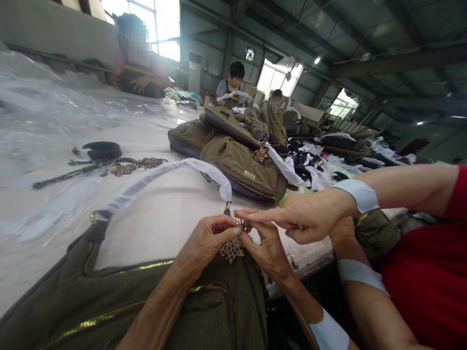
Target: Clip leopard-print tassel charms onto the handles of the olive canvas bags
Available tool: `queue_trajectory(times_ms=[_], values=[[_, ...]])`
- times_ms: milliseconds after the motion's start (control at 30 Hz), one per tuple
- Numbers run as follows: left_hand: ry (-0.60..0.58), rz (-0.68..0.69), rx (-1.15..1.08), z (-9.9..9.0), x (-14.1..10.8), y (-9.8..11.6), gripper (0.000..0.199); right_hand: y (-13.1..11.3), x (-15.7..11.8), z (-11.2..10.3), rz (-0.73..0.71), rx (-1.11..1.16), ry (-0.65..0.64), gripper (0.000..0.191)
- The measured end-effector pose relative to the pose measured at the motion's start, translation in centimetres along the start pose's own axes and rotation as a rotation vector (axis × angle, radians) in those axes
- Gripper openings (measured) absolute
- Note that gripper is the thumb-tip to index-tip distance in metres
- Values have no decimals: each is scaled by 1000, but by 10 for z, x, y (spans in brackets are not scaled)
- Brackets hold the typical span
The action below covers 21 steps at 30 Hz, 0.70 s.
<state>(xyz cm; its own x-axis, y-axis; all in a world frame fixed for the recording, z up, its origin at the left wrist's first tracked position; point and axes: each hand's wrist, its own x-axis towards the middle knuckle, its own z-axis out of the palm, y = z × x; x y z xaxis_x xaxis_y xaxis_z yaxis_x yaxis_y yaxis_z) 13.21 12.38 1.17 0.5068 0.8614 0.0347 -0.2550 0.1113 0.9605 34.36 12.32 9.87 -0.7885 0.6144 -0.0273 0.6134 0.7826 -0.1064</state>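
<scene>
My left hand [206,243] and my right hand [269,250] meet at the near end of a bag handle. Both pinch a small gold-coloured metal ring [239,222], with fingers closed around it. A leopard-print charm [232,250] hangs just below my fingertips. Beneath my forearms lies an olive handbag [153,311] with brass zips. Its arched handle [171,169] is wrapped in white tissue. From the right, a co-worker's hand [314,216] reaches over my right hand, its index finger pointing at the ring. Whether that finger touches it I cannot tell.
A pile of olive bags [241,160] stands beyond my hands. Black straps, a dark roll [104,150] and leopard-print charms [124,167] lie at the left, near clear plastic wrapping [47,107]. The co-worker in a red top [430,277] is close at my right. Other people work farther back.
</scene>
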Motion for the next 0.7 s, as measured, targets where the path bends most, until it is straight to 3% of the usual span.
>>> queue_trajectory(times_ms=[67,200,367,567,700], values=[[1,-11,-9,-1,0,-1,14,14,1,-25,-146,10,-257,64],[17,-26,17,-2,1,-4,16,23,11,-32,-262,-49,-381,75],[25,-27,36,-3,2,-7,14,31,8,-12,-296,-78,-405,79],[16,-24,44,-3,2,-5,17,41,2,-6,-244,16,-422,84],[23,-17,47,-2,1,-3,20,38,2,-7,-200,177,-298,82]])
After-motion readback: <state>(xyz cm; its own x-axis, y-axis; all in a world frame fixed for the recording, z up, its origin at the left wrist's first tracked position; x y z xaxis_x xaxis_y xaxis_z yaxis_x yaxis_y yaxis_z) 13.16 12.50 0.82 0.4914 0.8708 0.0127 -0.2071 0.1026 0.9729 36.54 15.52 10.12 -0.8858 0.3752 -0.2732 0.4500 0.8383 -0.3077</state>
